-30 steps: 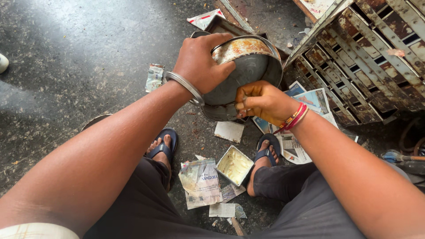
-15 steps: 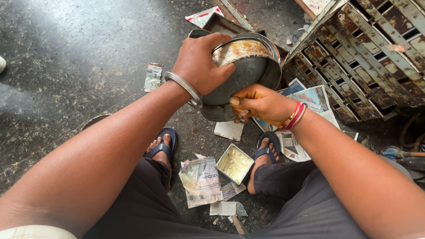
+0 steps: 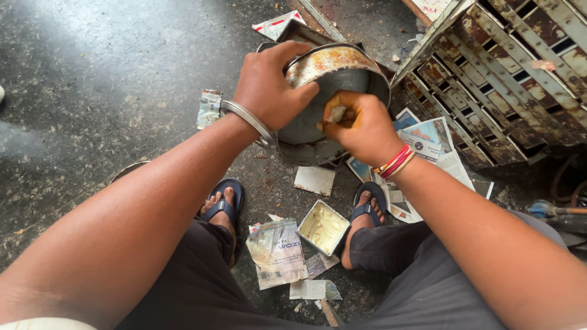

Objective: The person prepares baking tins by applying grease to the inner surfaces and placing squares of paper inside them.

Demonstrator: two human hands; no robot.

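Observation:
My left hand (image 3: 269, 85) grips the rim of a round metal pan (image 3: 333, 79), which is tilted on its side above the floor; its rim is rusty and stained. My right hand (image 3: 361, 125) presses a small pale pad (image 3: 337, 113) against the pan's grey outer wall, fingers closed around it. A metal bangle sits on my left wrist and red thread bands on my right. Below, between my feet in blue sandals, a small square tin (image 3: 323, 227) of yellowish paste rests on the floor.
Torn paper scraps (image 3: 278, 250) and newspaper sheets (image 3: 428, 140) lie on the dark stone floor. A rusty slatted metal crate (image 3: 513, 79) stands at the upper right. A blue-handled tool (image 3: 550, 211) lies at the right edge.
My right hand has shifted up along the pan's wall with the pad. The left hand keeps its grip on the rim.

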